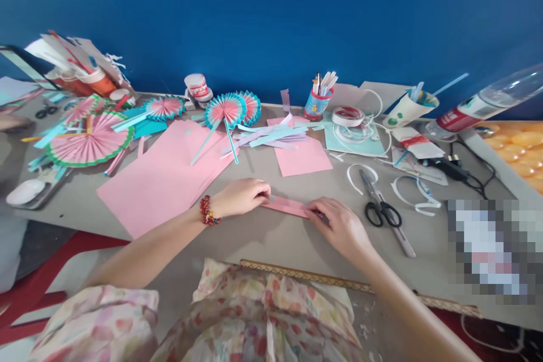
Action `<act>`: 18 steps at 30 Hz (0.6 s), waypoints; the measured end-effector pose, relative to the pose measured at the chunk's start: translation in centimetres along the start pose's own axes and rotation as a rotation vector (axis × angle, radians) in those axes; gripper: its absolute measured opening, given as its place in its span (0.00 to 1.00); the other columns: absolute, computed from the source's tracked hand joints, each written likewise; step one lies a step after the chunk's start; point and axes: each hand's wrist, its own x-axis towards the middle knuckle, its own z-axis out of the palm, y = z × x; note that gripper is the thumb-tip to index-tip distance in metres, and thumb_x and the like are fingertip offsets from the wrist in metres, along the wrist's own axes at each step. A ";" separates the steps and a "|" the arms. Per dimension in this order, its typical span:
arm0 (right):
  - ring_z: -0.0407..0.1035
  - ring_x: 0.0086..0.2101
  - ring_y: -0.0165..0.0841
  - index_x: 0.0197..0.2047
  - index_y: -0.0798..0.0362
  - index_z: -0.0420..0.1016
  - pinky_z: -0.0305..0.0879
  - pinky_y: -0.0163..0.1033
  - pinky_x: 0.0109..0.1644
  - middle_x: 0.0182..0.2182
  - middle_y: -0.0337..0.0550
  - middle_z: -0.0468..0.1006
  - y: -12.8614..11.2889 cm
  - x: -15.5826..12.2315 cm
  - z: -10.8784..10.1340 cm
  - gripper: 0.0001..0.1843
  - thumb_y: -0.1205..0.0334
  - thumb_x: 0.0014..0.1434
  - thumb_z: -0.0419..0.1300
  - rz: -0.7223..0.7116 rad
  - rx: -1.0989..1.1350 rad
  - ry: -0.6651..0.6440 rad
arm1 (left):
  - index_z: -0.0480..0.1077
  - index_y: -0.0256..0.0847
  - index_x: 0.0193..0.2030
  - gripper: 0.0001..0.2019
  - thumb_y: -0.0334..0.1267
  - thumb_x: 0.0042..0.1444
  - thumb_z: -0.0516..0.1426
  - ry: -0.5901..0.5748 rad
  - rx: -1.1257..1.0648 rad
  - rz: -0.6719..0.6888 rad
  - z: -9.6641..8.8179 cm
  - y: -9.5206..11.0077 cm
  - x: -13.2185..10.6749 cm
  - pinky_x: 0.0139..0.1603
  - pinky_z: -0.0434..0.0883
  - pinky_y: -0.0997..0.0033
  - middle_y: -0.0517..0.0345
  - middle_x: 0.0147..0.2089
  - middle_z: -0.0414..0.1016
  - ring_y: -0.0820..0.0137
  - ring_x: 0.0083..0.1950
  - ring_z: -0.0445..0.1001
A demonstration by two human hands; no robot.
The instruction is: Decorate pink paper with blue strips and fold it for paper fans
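Observation:
A narrow pink strip of folded paper (288, 205) lies across the table in front of me, held at both ends. My left hand (246, 195) pinches its left end, with a red bead bracelet on the wrist. The right end is gripped by my right hand (337, 223), thumb below and fingers on top. Just right of that hand rest scissors (382, 212) with black handles, on or beside a slim grey cutter (403, 240). Large pink sheets (156, 181) spread to the left, and a smaller pink sheet (303, 158) lies behind the strip.
Behind stand pleated paper fans (224, 110), loose pale strips (271, 136), a pen holder (317, 103) and a tape roll (348, 116). At right are a paper cup (409, 110), a plastic bottle (479, 107) and a black-handled tool (445, 168). A white mouse (26, 192) sits far left.

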 end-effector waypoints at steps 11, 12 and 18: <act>0.71 0.34 0.36 0.35 0.49 0.69 0.61 0.39 0.38 0.34 0.42 0.77 0.2 0.4 0.2 0.10 0.56 0.65 0.51 0.042 -0.039 -0.024 | 0.72 0.41 0.35 0.06 0.32 0.58 0.54 -0.021 -0.035 0.018 -0.1 -0.9 0.7 0.39 0.62 0.73 0.59 0.40 0.74 0.69 0.40 0.72; 0.71 0.34 0.36 0.35 0.49 0.69 0.61 0.39 0.37 0.34 0.43 0.77 0.2 0.4 0.1 0.10 0.56 0.65 0.51 0.042 -0.036 -0.026 | 0.72 0.41 0.35 0.06 0.32 0.58 0.54 -0.018 -0.032 0.020 0.0 -0.9 0.7 0.39 0.62 0.73 0.59 0.39 0.74 0.69 0.40 0.72; 0.71 0.34 0.36 0.35 0.49 0.69 0.61 0.39 0.37 0.33 0.43 0.77 0.1 0.4 0.2 0.10 0.56 0.65 0.51 0.031 -0.039 -0.017 | 0.72 0.41 0.35 0.06 0.34 0.59 0.53 0.002 -0.010 0.018 0.2 -0.9 0.4 0.37 0.62 0.73 0.59 0.40 0.74 0.69 0.39 0.72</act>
